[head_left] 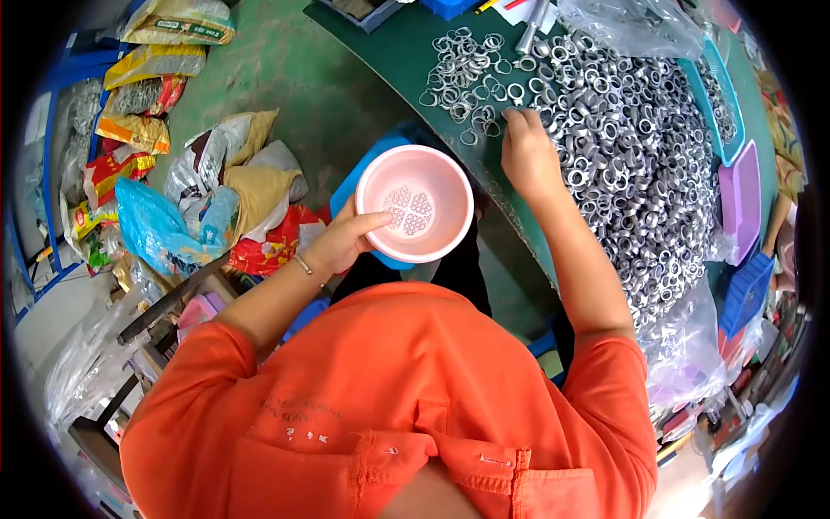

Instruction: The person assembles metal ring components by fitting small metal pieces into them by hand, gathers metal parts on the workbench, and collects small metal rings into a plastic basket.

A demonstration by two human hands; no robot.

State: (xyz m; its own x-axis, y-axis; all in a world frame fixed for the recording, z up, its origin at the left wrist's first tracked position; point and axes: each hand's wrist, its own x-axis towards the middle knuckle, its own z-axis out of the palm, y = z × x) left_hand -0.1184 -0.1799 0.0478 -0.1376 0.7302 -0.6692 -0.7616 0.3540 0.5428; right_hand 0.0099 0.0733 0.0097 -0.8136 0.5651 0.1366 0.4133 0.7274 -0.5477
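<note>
My left hand (344, 240) grips the near left rim of a pink plastic bowl (415, 246), its thumb over the edge. Inside, the bowl's floor shows a patterned base and no loose parts. My right hand (529, 154) is over the green table (389, 52), fingers curled together and pointing down; whatever they pinch, if anything, is hidden. Just beyond its fingertips lies a metal ring (516, 92). Left of that hand, thin metal rings (462, 73) are spread loosely. A large heap of thicker metal rings (631, 147) lies to its right.
A blue container (346, 186) stands under the bowl. Filled sacks (259, 186) and a blue plastic bag (151, 225) lie on the left floor. Along the table's right side are a turquoise tray (726, 130), a purple basket (739, 203) and clear plastic bags (683, 346).
</note>
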